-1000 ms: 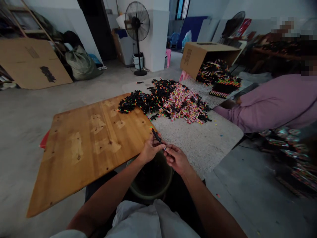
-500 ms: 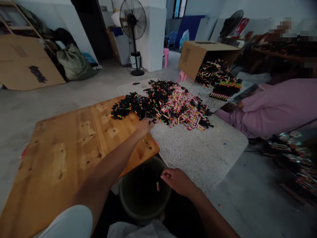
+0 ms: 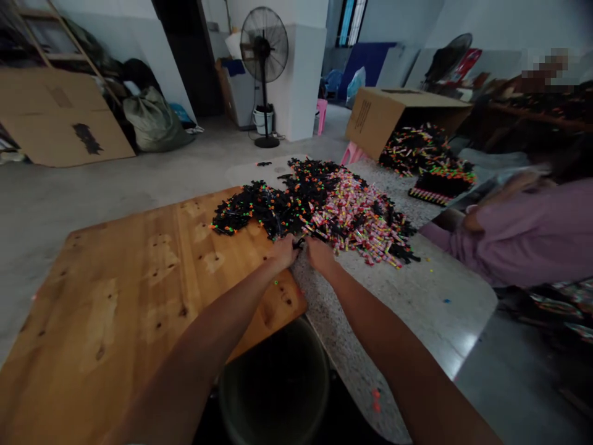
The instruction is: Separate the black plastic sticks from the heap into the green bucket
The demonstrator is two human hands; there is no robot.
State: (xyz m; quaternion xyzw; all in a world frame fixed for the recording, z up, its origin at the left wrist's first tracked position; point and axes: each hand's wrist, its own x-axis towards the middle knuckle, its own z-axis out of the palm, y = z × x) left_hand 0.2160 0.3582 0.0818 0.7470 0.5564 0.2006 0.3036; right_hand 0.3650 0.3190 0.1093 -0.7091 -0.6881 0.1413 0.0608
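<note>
My left hand (image 3: 284, 250) is closed on a small black plastic piece (image 3: 299, 243) at the near edge of the heap. Close beside it, my right hand (image 3: 319, 254) has its fingers curled together at the front of the heap; what they pinch, if anything, is hidden. Dark plastic pieces (image 3: 278, 207) with orange and green tips make up the left of the heap. On its right lie small pink, yellow and red tubes (image 3: 354, 207), mixed in with black pieces. Below my forearms stands a dark round bucket (image 3: 319, 395), its inside in shadow.
A wooden board (image 3: 139, 272) lies at left, over part of the speckled stone table (image 3: 407, 309). Beyond, a tipped cardboard box (image 3: 375, 123) spills similar pieces. A person in pink (image 3: 532, 228) sits at right. A standing fan (image 3: 264, 46) is behind.
My right hand has gone from above the bucket up to the heap beside my left hand. A small tube seen falling into the bucket no longer shows. The view has shifted slightly.
</note>
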